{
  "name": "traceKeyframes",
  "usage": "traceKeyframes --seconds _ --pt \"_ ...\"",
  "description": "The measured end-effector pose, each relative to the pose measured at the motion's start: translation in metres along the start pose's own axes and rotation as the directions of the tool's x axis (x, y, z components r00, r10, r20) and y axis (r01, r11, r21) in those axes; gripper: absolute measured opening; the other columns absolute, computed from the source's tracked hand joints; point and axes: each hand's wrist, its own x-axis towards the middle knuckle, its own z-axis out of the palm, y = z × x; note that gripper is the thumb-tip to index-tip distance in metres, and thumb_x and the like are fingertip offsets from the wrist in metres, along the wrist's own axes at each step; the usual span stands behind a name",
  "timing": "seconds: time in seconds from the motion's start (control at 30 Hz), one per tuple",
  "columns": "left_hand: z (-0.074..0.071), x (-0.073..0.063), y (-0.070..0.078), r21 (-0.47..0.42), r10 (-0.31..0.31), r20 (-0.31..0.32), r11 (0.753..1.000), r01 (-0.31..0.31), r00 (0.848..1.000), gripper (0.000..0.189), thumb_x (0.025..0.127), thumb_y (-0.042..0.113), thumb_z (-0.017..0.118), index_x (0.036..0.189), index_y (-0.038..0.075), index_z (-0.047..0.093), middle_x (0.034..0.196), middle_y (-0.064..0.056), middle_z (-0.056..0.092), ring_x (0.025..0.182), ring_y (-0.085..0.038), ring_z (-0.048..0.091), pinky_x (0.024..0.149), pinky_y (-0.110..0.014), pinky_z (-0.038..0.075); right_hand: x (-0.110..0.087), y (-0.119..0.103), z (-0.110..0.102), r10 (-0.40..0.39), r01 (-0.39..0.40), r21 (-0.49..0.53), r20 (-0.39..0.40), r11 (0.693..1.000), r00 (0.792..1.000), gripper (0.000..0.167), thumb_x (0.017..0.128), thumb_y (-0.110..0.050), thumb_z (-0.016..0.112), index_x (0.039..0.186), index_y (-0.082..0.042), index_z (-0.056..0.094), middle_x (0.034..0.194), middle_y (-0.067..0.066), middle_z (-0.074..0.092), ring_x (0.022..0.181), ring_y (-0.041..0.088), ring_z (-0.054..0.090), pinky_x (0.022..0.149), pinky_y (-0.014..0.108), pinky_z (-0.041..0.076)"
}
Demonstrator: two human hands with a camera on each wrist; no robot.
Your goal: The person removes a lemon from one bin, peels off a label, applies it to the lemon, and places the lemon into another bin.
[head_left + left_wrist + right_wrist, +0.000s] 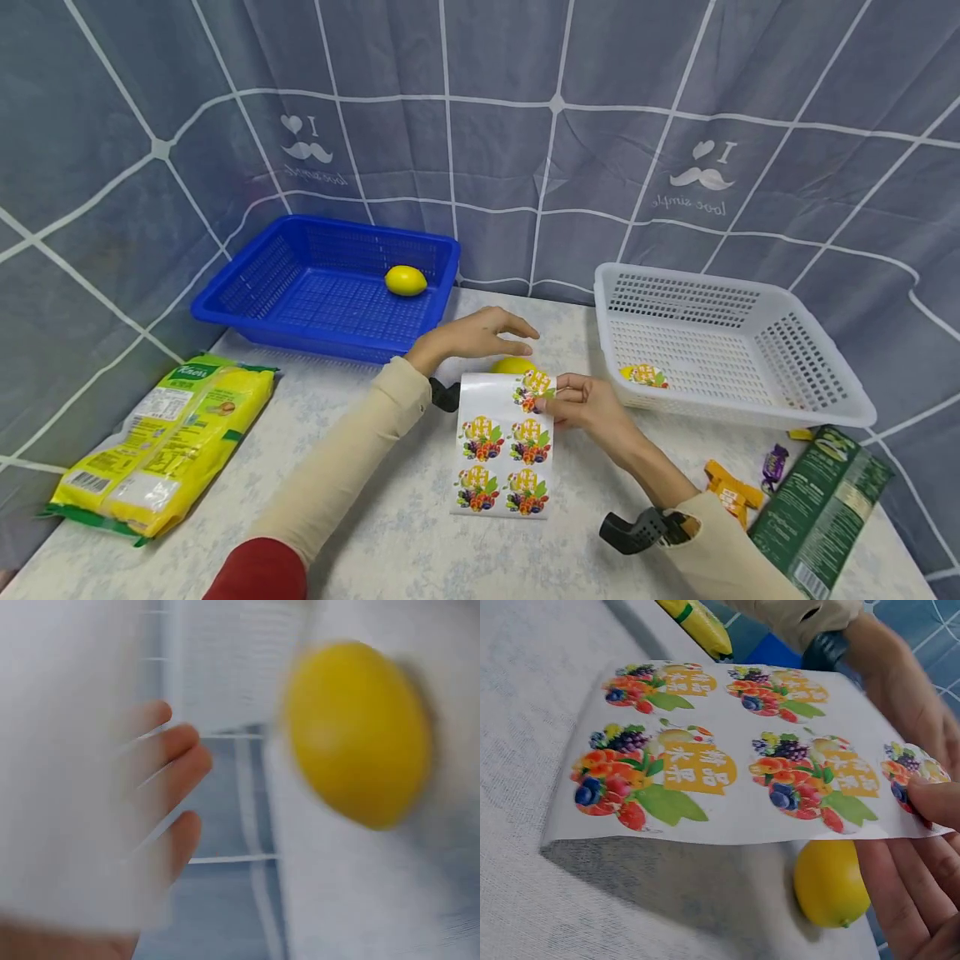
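My right hand point(597, 417) pinches the upper right corner of a white sheet of fruit stickers point(491, 467) between thumb and fingers. Several printed stickers with grapes, berries and leaves show on it; the spot at its upper left is bare. In the right wrist view the sheet slopes up off the tabletop toward the thumb. Just behind its top edge lies a yellow lemon point(513, 365), partly hidden in the head view. Over and beside that lemon, my left hand point(480, 332) hovers with loosely extended fingers point(184, 776) and holds nothing.
A blue basket point(322, 333) at the back left has one lemon point(406, 281) inside. The white basket point(738, 408) at the back right contains a stickered yellow fruit point(643, 375). A yellow-green packet point(165, 450) lies left; a green packet point(821, 508) and small wrapped sweets point(733, 492) lie right.
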Motion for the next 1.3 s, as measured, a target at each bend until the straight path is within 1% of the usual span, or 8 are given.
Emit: traceKeyframes --seconds 0.1,0.27,0.37,0.47,0.73,0.93,1.07,1.3 --pt "-0.014 -0.012 0.017 -0.065 0.02 -0.004 0.998 -0.02 1.0 0.035 0.101 0.018 0.057 0.13 0.0 0.062 0.132 -0.01 0.062 0.122 -0.019 0.057 0.104 -0.034 0.044 0.0 -0.005 0.0 0.004 -0.004 -0.009 -0.031 1.0 1.0 0.036 0.089 -0.011 0.072 0.113 0.005 0.05 0.088 0.003 0.073 0.076 0.013 0.067 0.073 0.036 0.058" --pt "-0.03 -0.029 0.041 -0.091 0.026 0.087 0.996 -0.018 0.996 0.034 0.102 0.019 0.055 0.131 0.002 0.062 0.132 -0.008 0.062 0.118 -0.015 0.06 0.099 -0.029 0.047 -0.002 -0.012 -0.002 0.009 -0.01 -0.02 -0.062 1.0 0.998 0.042 0.088 -0.013 0.073 0.116 0.006 0.048 0.089 0.002 0.073 0.077 0.013 0.067 0.073 0.035 0.058" --pt "-0.029 -0.031 0.053 -0.059 0.052 0.122 0.997 -0.045 0.991 0.034 0.102 0.017 0.056 0.131 0.001 0.062 0.13 -0.009 0.063 0.116 -0.014 0.061 0.098 -0.028 0.048 -0.003 -0.015 -0.001 -0.001 0.001 -0.007 -0.061 1.0 0.998 0.044 0.088 -0.014 0.073 0.117 0.007 0.047 0.089 0.003 0.073 0.079 0.014 0.068 0.073 0.035 0.058" --pt "-0.023 -0.03 0.061 -0.027 0.074 0.12 0.997 -0.071 0.99 0.033 0.101 0.014 0.057 0.129 -0.001 0.063 0.128 -0.01 0.065 0.114 -0.013 0.062 0.096 -0.025 0.048 -0.004 -0.017 0.001 -0.022 0.022 0.005 -0.057 1.0 0.998 0.043 0.088 -0.013 0.073 0.116 0.007 0.047 0.089 0.003 0.073 0.079 0.015 0.068 0.072 0.034 0.059" --pt "-0.008 -0.03 0.072 0.103 0.081 0.023 0.991 -0.083 0.996 0.025 0.094 0.004 0.065 0.117 0.0 0.071 0.114 -0.009 0.071 0.104 -0.014 0.068 0.09 -0.022 0.051 -0.007 -0.022 0.005 -0.054 0.055 0.018 -0.058 0.998 0.997 0.035 0.088 -0.009 0.072 0.111 0.006 0.05 0.085 0.001 0.073 0.075 0.011 0.066 0.069 0.033 0.059" --pt "-0.006 -0.03 0.073 0.064 0.064 -0.071 0.996 -0.06 0.995 0.016 0.09 0.002 0.069 0.104 0.003 0.077 0.099 -0.006 0.075 0.091 -0.01 0.071 0.079 -0.019 0.054 -0.009 -0.023 0.005 -0.057 0.059 0.027 -0.067 0.998 0.996 0.036 0.089 -0.01 0.073 0.113 0.006 0.051 0.087 0.001 0.074 0.076 0.012 0.066 0.069 0.033 0.058" --pt "-0.008 -0.03 0.072 0.046 0.068 -0.116 0.997 -0.063 0.991 0.014 0.09 0.002 0.07 0.101 0.002 0.077 0.095 -0.006 0.075 0.087 -0.008 0.071 0.075 -0.019 0.054 -0.01 -0.024 0.006 -0.06 0.061 0.047 -0.035 0.997 0.998 0.038 0.089 -0.013 0.073 0.116 0.007 0.054 0.088 0.0 0.074 0.079 0.013 0.067 0.072 0.037 0.059" --pt "-0.012 -0.032 0.071 0.013 0.087 -0.186 0.996 -0.086 0.979 0.015 0.091 0.003 0.069 0.103 0.0 0.076 0.096 -0.007 0.075 0.088 -0.009 0.071 0.076 -0.021 0.054 -0.015 -0.023 0.005 -0.086 0.087 -0.017 0.061 0.996 0.994 0.025 0.089 -0.014 0.073 0.1 0.006 0.062 0.086 0.003 0.071 0.087 0.017 0.068 0.076 0.042 0.058"
